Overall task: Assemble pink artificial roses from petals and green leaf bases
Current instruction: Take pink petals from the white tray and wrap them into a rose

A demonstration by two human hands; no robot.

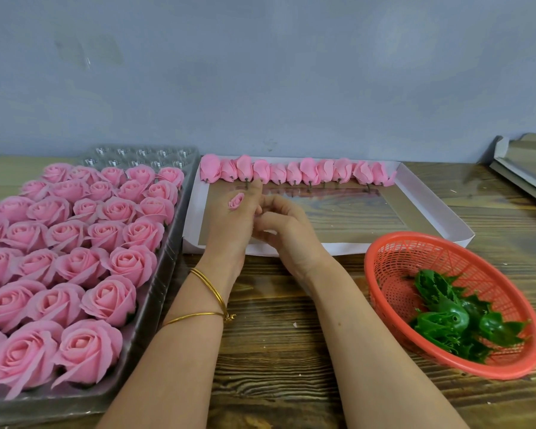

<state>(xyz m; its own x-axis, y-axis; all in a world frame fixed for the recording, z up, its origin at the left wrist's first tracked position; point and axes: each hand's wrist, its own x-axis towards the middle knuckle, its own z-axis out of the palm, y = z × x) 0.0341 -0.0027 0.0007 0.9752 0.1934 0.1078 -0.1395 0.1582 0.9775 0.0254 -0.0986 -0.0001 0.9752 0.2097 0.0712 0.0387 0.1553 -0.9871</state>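
Head view:

- The tray point(167, 274) runs from 7 to 10 o'clock on the tabletop point(276, 351). It is packed with finished roses point(75, 264), all open-faced and pink.
- At the far end of the tray, around 11 o'clock, some empty cups point(136, 154) show bare plastic. By my reckoning that is the space still to be filled.
- The white box point(430, 205) lies at 12 to 1 o'clock. A row of buds point(294, 173) leans along its far wall, stems pointing down, and the rest of its floor holds nothing.
- The red basket point(412, 234) sits at 4 o'clock and holds only a small heap of leaf bases point(452, 320) against its near side.
- The left hand point(229, 224) is just in front of the box, near the centre. It holds a small bud point(236, 202) upright in curled fingers, and one fingertip reaches the row behind. No green base shows on this bud.
- The right hand point(288, 236) lies just beside the left hand at 3 o'clock. Its fingers are curled and their tips meet the left hand. I cannot tell whether they pinch anything.
- Two gold bangles point(209, 286) sit on the left wrist.
- My judgement is that the job is well past halfway. The tray holds many finished roses, while about a dozen buds and a handful of leaf bases remain. The bud in hand looks to be mid-assembly.
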